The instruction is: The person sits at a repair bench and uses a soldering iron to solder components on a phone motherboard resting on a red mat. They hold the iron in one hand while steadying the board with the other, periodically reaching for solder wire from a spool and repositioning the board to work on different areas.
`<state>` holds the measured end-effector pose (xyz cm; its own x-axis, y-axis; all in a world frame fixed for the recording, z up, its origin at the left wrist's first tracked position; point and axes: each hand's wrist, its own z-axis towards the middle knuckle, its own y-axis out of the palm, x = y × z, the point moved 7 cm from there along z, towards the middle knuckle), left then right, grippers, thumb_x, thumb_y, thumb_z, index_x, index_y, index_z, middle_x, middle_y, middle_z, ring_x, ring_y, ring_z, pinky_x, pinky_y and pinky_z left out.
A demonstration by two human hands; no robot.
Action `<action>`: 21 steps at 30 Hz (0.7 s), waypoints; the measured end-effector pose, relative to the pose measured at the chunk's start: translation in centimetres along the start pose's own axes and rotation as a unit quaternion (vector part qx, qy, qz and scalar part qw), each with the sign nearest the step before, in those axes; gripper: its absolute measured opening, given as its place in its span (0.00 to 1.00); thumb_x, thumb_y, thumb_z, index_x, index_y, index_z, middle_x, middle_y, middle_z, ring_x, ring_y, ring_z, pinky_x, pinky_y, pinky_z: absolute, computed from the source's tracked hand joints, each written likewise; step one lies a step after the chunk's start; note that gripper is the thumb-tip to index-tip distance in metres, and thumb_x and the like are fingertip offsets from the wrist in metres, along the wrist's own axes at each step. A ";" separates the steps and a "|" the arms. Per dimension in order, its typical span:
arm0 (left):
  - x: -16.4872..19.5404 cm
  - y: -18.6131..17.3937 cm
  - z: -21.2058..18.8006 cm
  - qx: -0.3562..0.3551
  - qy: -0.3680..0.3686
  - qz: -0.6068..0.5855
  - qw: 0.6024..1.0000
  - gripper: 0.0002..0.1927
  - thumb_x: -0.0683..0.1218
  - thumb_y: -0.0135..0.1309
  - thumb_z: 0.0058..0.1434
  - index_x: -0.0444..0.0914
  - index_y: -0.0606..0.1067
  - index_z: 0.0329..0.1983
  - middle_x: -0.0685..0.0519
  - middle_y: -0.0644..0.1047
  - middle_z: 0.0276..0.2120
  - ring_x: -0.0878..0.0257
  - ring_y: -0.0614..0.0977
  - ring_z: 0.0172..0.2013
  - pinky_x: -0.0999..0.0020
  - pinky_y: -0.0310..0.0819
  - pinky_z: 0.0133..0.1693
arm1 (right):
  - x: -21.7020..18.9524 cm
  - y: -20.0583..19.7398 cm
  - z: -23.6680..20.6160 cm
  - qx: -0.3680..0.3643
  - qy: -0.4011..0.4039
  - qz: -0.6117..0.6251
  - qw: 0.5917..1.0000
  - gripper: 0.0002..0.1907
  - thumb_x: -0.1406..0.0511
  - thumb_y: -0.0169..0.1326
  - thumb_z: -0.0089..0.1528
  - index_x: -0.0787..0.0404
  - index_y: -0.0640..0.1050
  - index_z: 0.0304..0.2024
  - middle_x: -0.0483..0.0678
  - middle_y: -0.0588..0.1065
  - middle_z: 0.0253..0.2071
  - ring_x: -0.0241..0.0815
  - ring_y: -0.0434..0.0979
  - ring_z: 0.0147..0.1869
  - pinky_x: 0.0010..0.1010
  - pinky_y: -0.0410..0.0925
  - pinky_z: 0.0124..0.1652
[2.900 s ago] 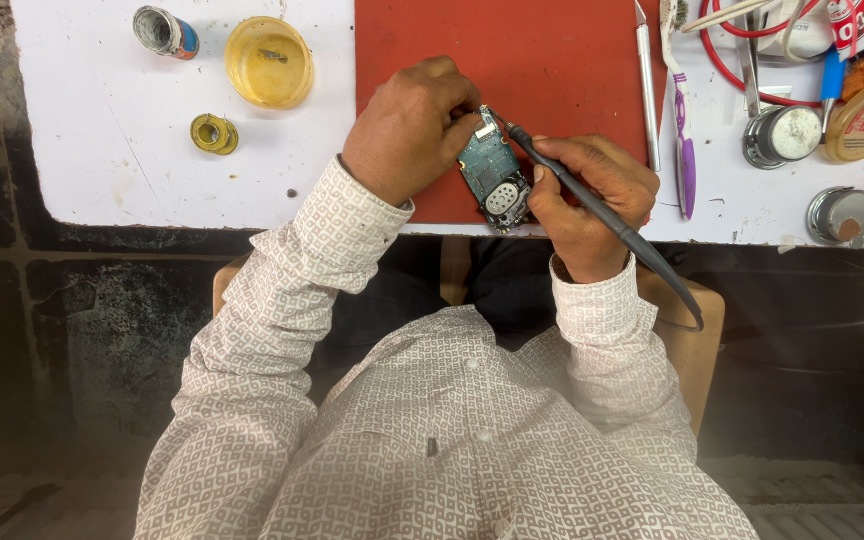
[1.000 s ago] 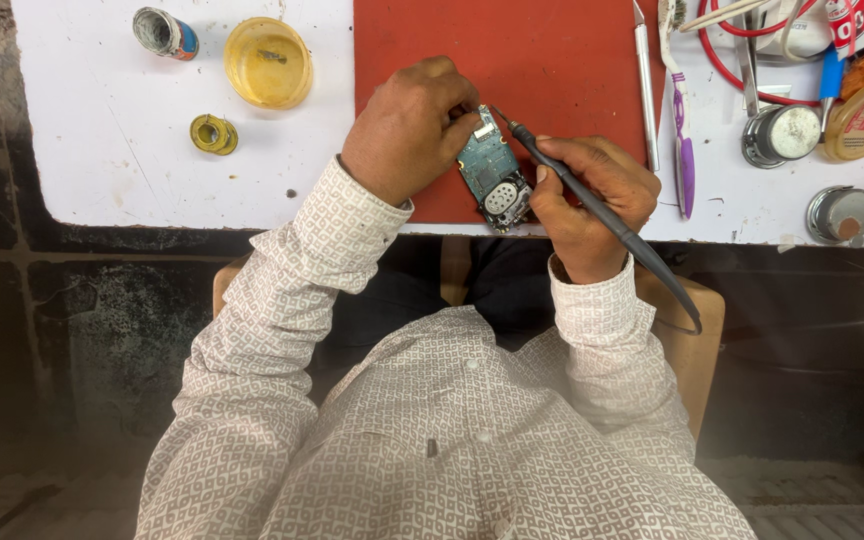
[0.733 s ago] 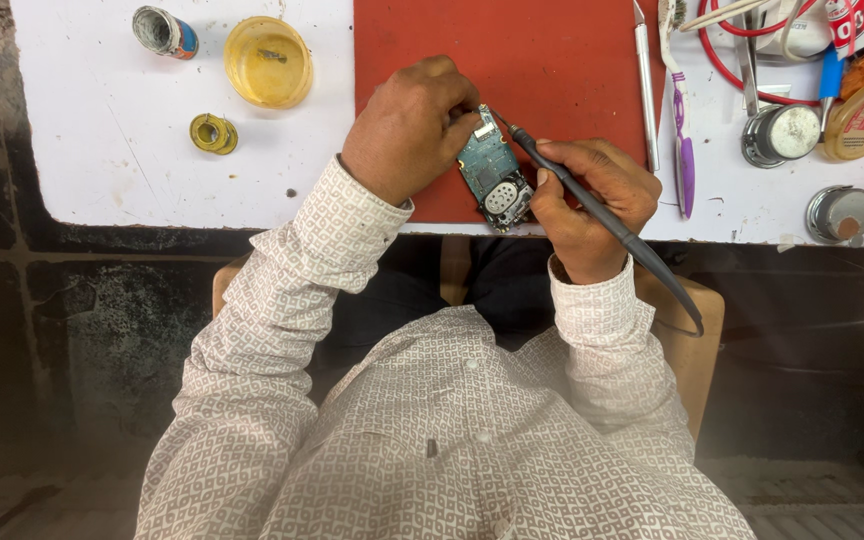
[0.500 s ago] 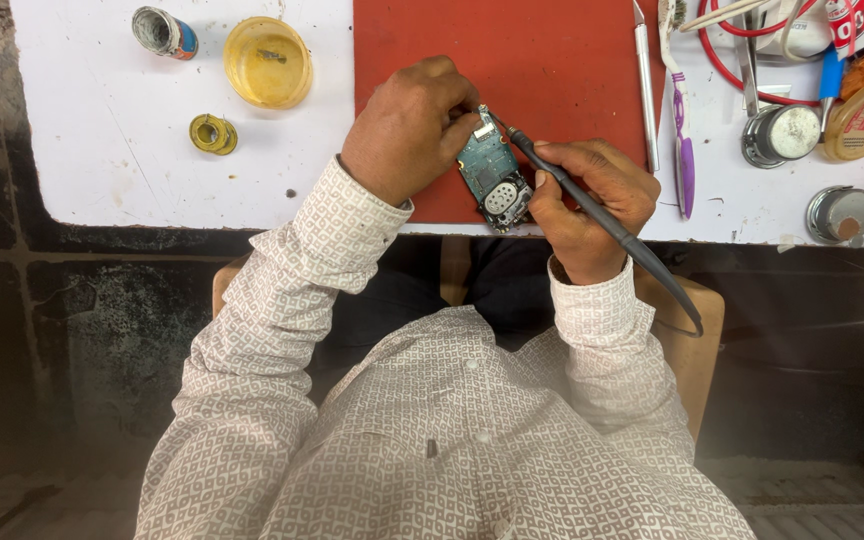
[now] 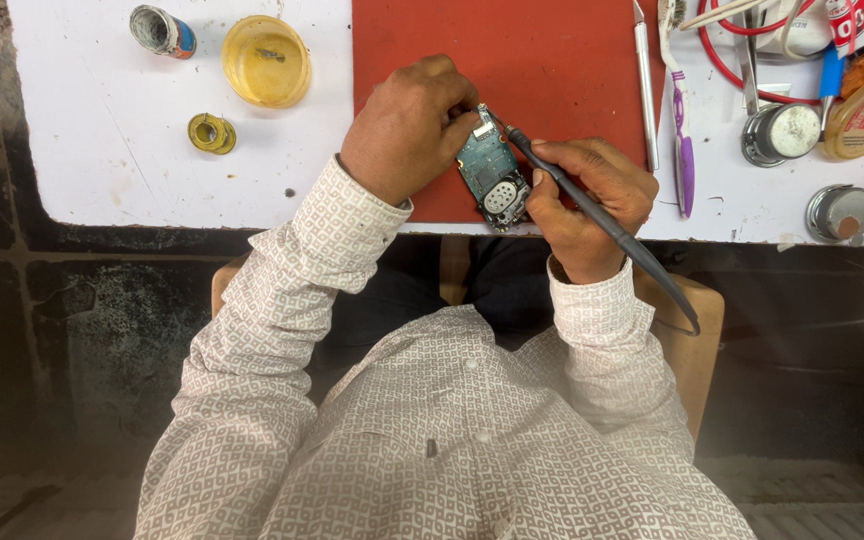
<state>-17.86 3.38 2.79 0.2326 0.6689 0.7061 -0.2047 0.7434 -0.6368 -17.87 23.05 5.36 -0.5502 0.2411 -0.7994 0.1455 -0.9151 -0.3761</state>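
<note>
head view, looking straight down: i see my left hand (image 5: 410,128) curled over the upper edge of a small green circuit board (image 5: 493,175), fingers pressed together on it, pinning it at the near edge of a red mat (image 5: 512,50). my right hand (image 5: 587,200) is closed around a dark soldering iron (image 5: 592,210), held like a pen, its tip meeting the board's top corner at about 11 o'clock from that hand. the iron's cable trails off toward 5 o'clock.

my judgement of the risk: the left fingertips sit just beside the tip, so a slip could burn them; the board overhangs near the table edge and could slide off toward my lap if the pinning loosens.

the surface is a white tabletop (image 5: 112,150). at 10 o'clock from the board lie a yellow dish (image 5: 266,62), a small solder spool (image 5: 211,133) and a tipped tin (image 5: 161,30). at 2 o'clock lie a purple toothbrush (image 5: 681,130), a metal tool (image 5: 645,80), round tins and red wire. below the table, a dark, stained floor.
</note>
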 end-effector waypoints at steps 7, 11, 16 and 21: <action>0.2 -0.1 0.0 0.002 0.004 0.001 1.000 0.05 0.39 0.64 0.58 0.32 0.80 0.34 0.47 0.79 0.32 0.57 0.83 0.30 0.65 0.80 0.32 | -0.3 0.0 0.0 -0.002 -0.004 -0.002 1.000 0.13 0.80 0.57 0.58 0.70 0.82 0.44 0.54 0.80 0.37 0.39 0.82 0.36 0.21 0.75 0.33; 0.1 -0.2 0.0 0.003 0.003 -0.002 1.000 0.05 0.39 0.64 0.58 0.32 0.80 0.35 0.47 0.79 0.32 0.57 0.83 0.29 0.65 0.80 0.33 | -0.3 0.0 0.0 -0.001 -0.002 0.006 1.000 0.13 0.80 0.57 0.57 0.70 0.82 0.44 0.54 0.80 0.37 0.39 0.82 0.36 0.21 0.74 0.32; 0.1 -0.7 0.1 -0.003 0.012 -0.043 0.999 0.05 0.38 0.63 0.57 0.31 0.80 0.35 0.47 0.78 0.32 0.59 0.82 0.29 0.67 0.80 0.33 | 0.0 -0.2 -0.2 0.007 0.012 0.020 1.000 0.12 0.79 0.57 0.59 0.69 0.82 0.46 0.54 0.80 0.37 0.36 0.81 0.32 0.19 0.72 0.30; -0.1 -1.2 -0.2 -0.003 0.002 -0.062 0.998 0.05 0.34 0.60 0.57 0.31 0.80 0.37 0.49 0.79 0.32 0.60 0.81 0.28 0.68 0.78 0.32 | 0.2 -0.3 -0.5 0.019 0.006 0.008 1.000 0.13 0.79 0.58 0.59 0.69 0.82 0.46 0.52 0.80 0.36 0.32 0.75 0.28 0.18 0.66 0.27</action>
<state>-17.47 2.41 3.39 0.2603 0.5719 0.7780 -0.1690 0.8203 -0.5464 -17.63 23.54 5.15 -0.5376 0.2305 -0.8111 0.1220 -0.9306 -0.3452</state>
